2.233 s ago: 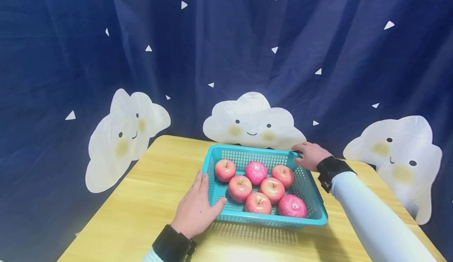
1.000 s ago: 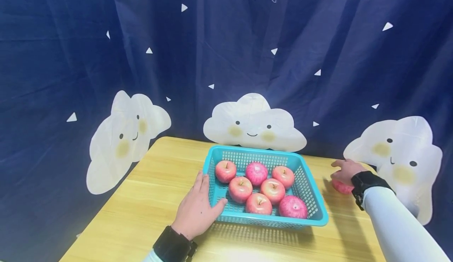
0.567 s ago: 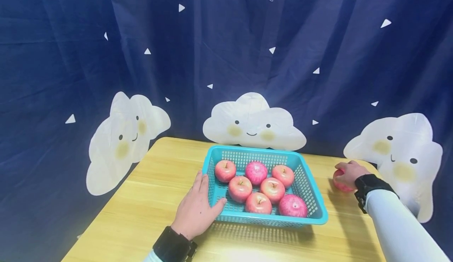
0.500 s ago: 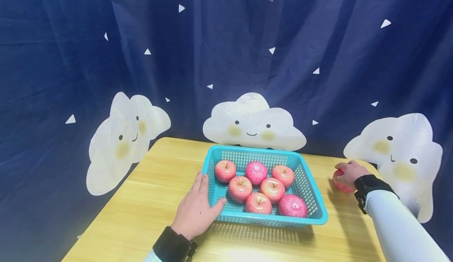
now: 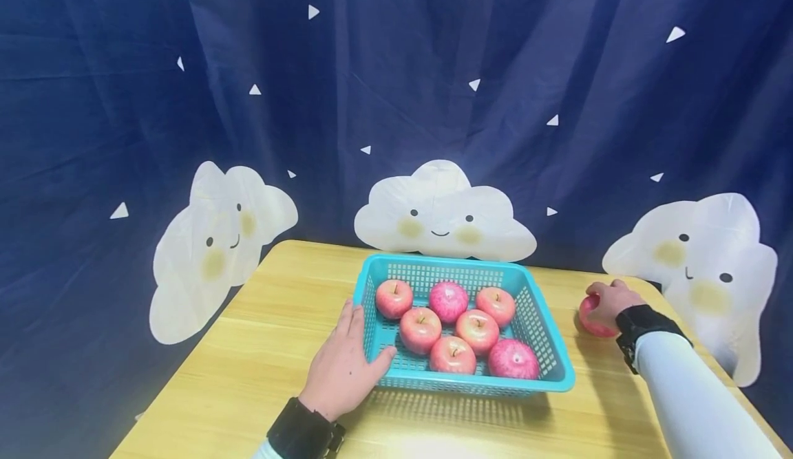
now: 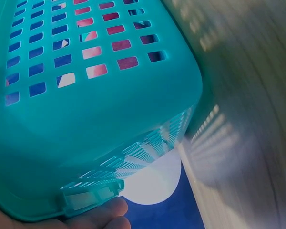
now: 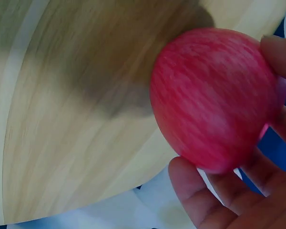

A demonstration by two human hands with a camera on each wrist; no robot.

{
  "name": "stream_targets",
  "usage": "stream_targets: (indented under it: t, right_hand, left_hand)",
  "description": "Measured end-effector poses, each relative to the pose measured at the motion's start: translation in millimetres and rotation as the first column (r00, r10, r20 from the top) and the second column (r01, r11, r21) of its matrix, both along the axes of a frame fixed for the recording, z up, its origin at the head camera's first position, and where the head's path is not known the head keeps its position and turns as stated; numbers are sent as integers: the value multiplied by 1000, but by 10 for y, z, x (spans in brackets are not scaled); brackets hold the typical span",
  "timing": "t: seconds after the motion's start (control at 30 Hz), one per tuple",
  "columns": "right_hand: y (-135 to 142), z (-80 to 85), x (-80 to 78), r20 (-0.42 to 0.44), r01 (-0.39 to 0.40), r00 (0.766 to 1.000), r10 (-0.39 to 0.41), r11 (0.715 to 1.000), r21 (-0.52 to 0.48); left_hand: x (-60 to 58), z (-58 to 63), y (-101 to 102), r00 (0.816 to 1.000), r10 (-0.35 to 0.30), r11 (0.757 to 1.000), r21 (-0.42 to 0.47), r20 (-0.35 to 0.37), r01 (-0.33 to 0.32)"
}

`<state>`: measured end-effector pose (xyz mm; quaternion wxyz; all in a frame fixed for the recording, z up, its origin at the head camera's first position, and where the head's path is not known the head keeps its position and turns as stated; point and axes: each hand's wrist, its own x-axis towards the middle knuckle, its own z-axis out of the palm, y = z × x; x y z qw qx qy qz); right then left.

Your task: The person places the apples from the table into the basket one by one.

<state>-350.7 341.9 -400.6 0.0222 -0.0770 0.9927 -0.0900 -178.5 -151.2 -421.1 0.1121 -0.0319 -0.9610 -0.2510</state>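
Observation:
A teal perforated plastic basket [image 5: 554,335] holds several apples, some with pale pink skin and stems up, others deeper red. My left hand [image 5: 343,369] lies along the basket's left side, fingers straight against the rim and thumb over the front corner. In the left wrist view, its fingertips [image 6: 117,207] show by the rim of the basket wall [image 6: 86,119]. To the right of the basket, my right hand [image 5: 616,299] grips a red streaked apple [image 5: 591,320] from above. The right wrist view shows the thumb and fingers round that apple [image 7: 209,95], over the wooden tabletop.
The light wooden table [image 5: 248,349] carries the basket near its middle. Behind it hangs a dark blue curtain [image 5: 396,67] with white triangles and smiling clouds. The table's back right corner [image 5: 647,287] is close beyond the right hand.
My right hand has left the basket's far right corner, moved right and taken hold of the apple there. Lately hand and apple have shifted slightly left. The left hand and basket have stayed put.

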Motion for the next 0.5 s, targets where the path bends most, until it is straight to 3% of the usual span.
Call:
stream_targets:
  t: [0.3,0.5]
  right_hand:
    - [-33,-112,30,-22,22,999,-24,997,-80]
    - [31,-131,16,47,24,999,-20,996,-86]
  left_hand:
    - [-1,26,6,1000,-7,1000,6,-25,7]
    - [7,22,6,1000,-5,1000,8,-27,5]
